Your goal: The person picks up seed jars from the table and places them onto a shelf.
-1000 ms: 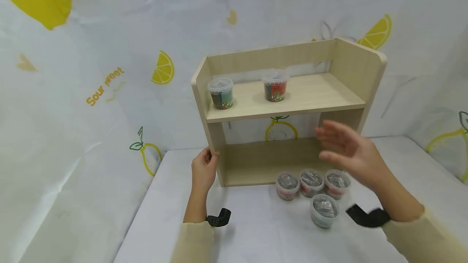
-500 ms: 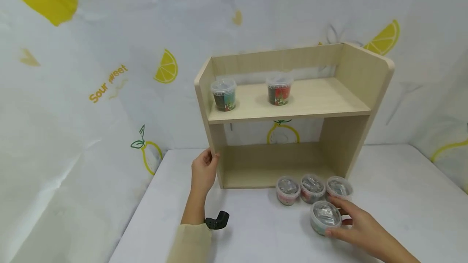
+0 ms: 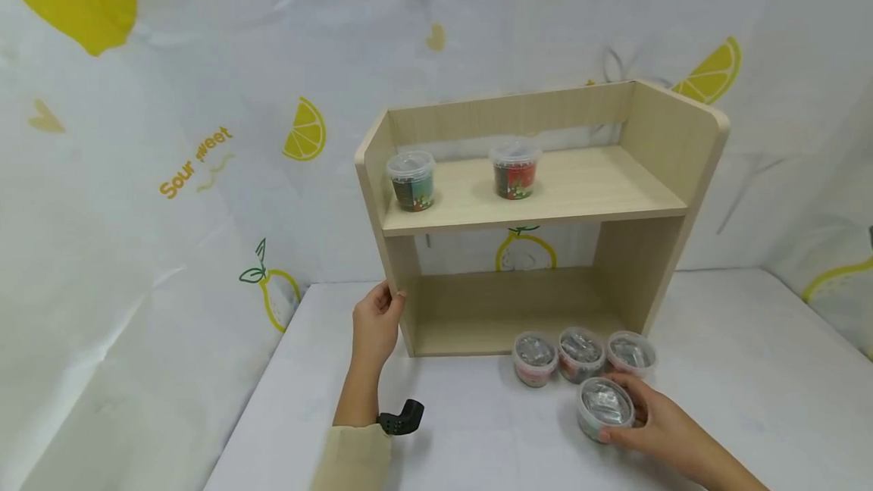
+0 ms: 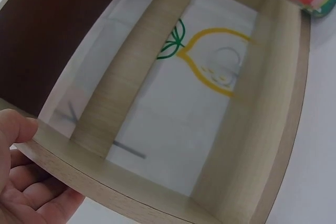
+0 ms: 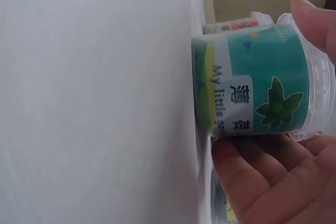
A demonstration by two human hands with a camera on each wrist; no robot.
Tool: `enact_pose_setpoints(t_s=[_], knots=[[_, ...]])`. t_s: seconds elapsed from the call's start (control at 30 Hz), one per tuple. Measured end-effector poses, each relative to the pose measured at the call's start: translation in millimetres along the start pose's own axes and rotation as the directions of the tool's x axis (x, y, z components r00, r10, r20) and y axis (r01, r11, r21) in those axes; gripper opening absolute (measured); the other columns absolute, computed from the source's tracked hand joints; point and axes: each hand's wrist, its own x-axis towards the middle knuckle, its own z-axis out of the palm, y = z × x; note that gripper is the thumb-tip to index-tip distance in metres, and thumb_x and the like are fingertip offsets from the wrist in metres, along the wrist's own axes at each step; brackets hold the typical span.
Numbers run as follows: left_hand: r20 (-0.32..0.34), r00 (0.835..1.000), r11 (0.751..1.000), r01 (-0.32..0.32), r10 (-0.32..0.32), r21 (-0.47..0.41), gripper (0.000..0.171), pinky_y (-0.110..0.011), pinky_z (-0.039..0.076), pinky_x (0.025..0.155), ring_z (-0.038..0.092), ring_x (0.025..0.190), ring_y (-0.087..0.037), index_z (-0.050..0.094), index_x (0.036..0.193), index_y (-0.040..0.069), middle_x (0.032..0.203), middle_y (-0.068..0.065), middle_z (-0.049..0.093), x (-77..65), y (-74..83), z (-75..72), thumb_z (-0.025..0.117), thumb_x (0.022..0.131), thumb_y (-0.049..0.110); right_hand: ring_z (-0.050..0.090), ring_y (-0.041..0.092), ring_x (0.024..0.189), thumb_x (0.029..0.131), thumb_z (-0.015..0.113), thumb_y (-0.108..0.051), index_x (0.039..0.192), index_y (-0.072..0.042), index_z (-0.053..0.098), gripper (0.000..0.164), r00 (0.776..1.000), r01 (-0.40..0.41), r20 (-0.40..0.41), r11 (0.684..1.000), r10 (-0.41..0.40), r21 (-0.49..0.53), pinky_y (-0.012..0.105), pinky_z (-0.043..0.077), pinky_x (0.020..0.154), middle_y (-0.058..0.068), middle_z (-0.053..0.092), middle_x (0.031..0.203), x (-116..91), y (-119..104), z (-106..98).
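My left hand (image 3: 375, 324) grips the front edge of the left side panel of a pale wooden two-tier shelf (image 3: 600, 180). In the left wrist view the thumb (image 4: 18, 125) lies on the inner side and the fingers curl beneath the board. On the white table, my right hand (image 3: 664, 426) holds a small clear-lidded plastic tub (image 3: 603, 404), thumb on the near side and fingers round the far side. Its teal label with a green leaf (image 5: 281, 103) shows in the right wrist view. The tub stands upright, its base close to the tabletop.
Three similar tubs, left (image 3: 535, 358), middle (image 3: 581, 354) and right (image 3: 630, 353), stand in a row before the shelf. On the upper tier are a teal-labelled tub (image 3: 412, 184) and a red-labelled tub (image 3: 515, 173). A lemon-printed sheet (image 3: 239, 97) hangs behind.
My right hand has come down from in front of the shelf's right side to the nearest tub and taken hold of it. The left hand keeps its grip on the panel.
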Motion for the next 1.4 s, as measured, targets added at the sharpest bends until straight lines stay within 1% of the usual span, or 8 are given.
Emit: enact_pose_setpoints(t_s=[0.13,0.43,0.7,1.03,1.1,1.2,1.3,1.4], knots=[[0.000,1.000,1.000,0.003,-0.003,0.002,0.037,-0.036,0.057,0.091,0.066,0.112,-0.028,0.061,0.128,-0.005,0.122,-0.022,0.067,0.3,1.0,-0.2,0.061,0.097,0.015,0.054,-0.011,0.103,0.084,0.078,-0.022,0.142,0.010,0.033,0.080,0.998,-0.027,0.053,0.994,0.022,0.108,0.015,0.051,0.079,0.023,0.055,0.132,1,3,0],[-0.002,1.000,1.000,0.007,-0.007,0.004,0.036,-0.035,0.057,0.091,0.067,0.111,-0.027,0.062,0.126,-0.006,0.120,-0.023,0.068,-0.9,0.2,0.1,0.062,0.096,0.014,0.050,-0.014,0.105,0.080,0.081,-0.022,0.140,0.006,0.041,0.077,0.999,-0.029,-0.011,0.997,0.030,0.076,0.012,0.049,0.082,0.022,0.057,0.132,0,9,3],[0.011,0.999,0.999,0.040,-0.040,0.012,0.038,-0.038,0.055,0.094,0.065,0.114,-0.028,0.059,0.129,-0.006,0.123,-0.022,0.066,-0.9,-0.5,0.8,0.062,0.097,0.015,0.056,-0.007,0.110,0.085,0.077,-0.022,0.143,0.015,0.029,0.084,0.994,-0.084,0.079,0.984,0.073,0.157,0.011,0.049,0.084,0.029,0.050,0.137,0,14,1],[0.015,1.000,0.999,0.021,-0.022,0.039,0.033,-0.039,0.056,0.093,0.065,0.113,-0.032,0.060,0.125,-0.010,0.121,-0.026,0.066,-12.4,41.3,-6.4,0.059,0.097,0.007,0.046,-0.020,0.103,0.084,0.078,-0.021,0.142,0.017,0.030,0.084,0.996,-0.069,0.073,0.985,0.058,0.159,0.011,0.049,0.083,0.034,0.047,0.138,4,13,1],[0.012,1.000,0.999,0.013,-0.013,0.038,0.033,-0.039,0.056,0.093,0.065,0.113,-0.032,0.060,0.125,-0.011,0.121,-0.026,0.066,-12.5,42.5,-7.4,0.058,0.097,0.006,0.051,-0.012,0.108,0.084,0.078,-0.022,0.142,0.016,0.031,0.084,0.995,-0.082,0.067,0.984,0.072,0.155,0.012,0.049,0.083,0.035,0.046,0.139,5,12,1],[0.018,1.000,0.999,0.025,-0.026,0.026,0.034,-0.040,0.055,0.094,0.065,0.115,-0.032,0.059,0.126,-0.011,0.122,-0.025,0.065,-12.1,40.5,-7.7,0.059,0.097,0.007,0.055,-0.006,0.106,0.081,0.081,-0.023,0.141,0.012,0.038,0.081,0.997,-0.076,0.016,0.993,0.074,0.089,0.014,0.052,0.080,0.032,0.049,0.138,4,7,-1],[0.034,0.999,0.999,0.030,-0.030,0.021,0.035,-0.039,0.054,0.094,0.064,0.116,-0.032,0.058,0.128,-0.011,0.124,-0.025,0.065,-13.7,39.4,-7.0,0.058,0.097,0.008,0.061,-0.001,0.096,0.079,0.082,-0.014,0.136,0.010,0.046,0.072,0.995,0.007,-0.099,0.999,-0.004,0.038,0.019,0.055,0.072,0.021,0.062,0.122,-2,-13,-11],[0.038,0.999,0.999,0.025,-0.026,0.025,0.035,-0.039,0.055,0.094,0.064,0.115,-0.032,0.058,0.127,-0.010,0.123,-0.025,0.065,-13.7,38.3,-7.4,0.058,0.097,0.008,0.061,-0.005,0.085,0.076,0.080,0.000,0.132,0.000,0.053,0.062,0.950,0.142,-0.286,0.989,-0.128,0.029,0.018,0.055,0.065,-0.003,0.068,0.104,0,-52,-35]])
